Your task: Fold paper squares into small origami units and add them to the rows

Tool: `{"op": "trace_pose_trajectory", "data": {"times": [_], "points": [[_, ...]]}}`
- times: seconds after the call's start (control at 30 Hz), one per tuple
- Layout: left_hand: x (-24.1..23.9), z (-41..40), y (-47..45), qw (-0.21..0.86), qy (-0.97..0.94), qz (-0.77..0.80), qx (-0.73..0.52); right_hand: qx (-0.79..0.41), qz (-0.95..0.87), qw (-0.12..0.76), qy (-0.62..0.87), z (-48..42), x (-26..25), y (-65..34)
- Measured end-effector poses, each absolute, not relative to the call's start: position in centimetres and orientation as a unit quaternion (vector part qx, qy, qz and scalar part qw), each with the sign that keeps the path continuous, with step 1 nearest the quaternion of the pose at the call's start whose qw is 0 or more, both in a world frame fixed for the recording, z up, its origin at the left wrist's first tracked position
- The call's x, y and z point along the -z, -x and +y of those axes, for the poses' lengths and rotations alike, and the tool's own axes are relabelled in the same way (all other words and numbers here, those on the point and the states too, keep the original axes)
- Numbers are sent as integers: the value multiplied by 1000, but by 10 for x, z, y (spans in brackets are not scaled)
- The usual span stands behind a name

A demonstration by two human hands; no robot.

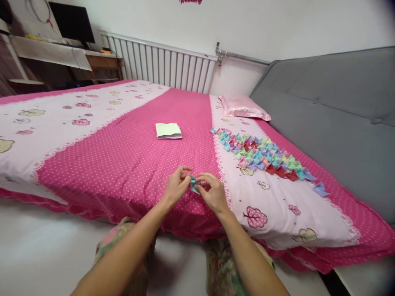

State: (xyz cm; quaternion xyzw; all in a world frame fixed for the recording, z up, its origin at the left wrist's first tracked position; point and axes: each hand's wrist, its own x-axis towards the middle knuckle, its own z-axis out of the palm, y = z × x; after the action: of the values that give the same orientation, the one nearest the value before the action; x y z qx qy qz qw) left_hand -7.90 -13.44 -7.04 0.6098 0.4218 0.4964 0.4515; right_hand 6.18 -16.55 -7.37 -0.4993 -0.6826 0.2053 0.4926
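Note:
Between my two hands is a small folded piece of blue paper (194,186), held above the near edge of the bed. My left hand (177,186) pinches its left side between thumb and fingers. On its right side my right hand (213,192) grips it the same way. Farther back lies a stack of square paper (168,130) with a pale yellow sheet on top. To the right, several rows of small folded paper boats (259,154) in many colours stand on the bedspread. A single purple paper boat (321,189) sits at their near right end.
The bed (129,152) has a pink dotted and white spread. A pink pillow (245,107) rests near the grey headboard (327,90). Behind the bed are a white radiator (160,61) and a desk with a monitor (72,24). My knees are below the bed's edge.

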Motion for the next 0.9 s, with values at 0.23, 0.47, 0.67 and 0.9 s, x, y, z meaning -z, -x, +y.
{"op": "trace_pose_trajectory", "data": {"times": [0.23,0.47,0.67,0.9], "points": [[72,-134,79,463,-597,426,-498,-198,-663,476,542,-165,77,-61],[73,-133,79,469,-588,425,-504,-145,-666,476,556,-165,77,-61],[73,-133,79,474,-592,423,-496,-75,-704,472,525,-165,76,-62],[75,-132,80,462,-612,422,-484,-40,-768,427,475,-164,76,-63]]}}
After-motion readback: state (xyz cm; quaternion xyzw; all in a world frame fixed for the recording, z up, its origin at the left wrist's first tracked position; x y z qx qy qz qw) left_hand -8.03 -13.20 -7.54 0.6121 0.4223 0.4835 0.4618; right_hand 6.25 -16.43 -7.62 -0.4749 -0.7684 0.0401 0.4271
